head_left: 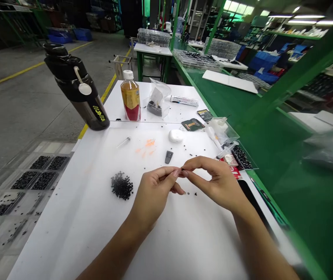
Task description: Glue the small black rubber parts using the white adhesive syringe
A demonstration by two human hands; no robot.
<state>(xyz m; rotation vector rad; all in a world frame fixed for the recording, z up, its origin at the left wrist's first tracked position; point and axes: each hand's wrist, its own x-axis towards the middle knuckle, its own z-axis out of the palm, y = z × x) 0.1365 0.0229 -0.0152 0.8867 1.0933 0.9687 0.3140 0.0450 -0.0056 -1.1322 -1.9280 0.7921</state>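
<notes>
Taking the joined fingertips as the clock's centre, grey workshop floor [34,109] spreads at ten, and a smooth green bench [259,171] runs from one to four. The white tabletop [90,233], slightly glossy, lies beneath the hands. Clear compartmented trays [23,210] sit lower at nine. A dark, see-through flask [77,89] stands at ten, a gold-and-red labelled bottle [130,99] at eleven. Left hand [151,196] and right hand [219,182] each pinch thumb to forefinger, nearly closed, meeting on a tiny dark piece [182,169], its shape mostly hidden. A grainy black heap [122,186] lies at nine.
</notes>
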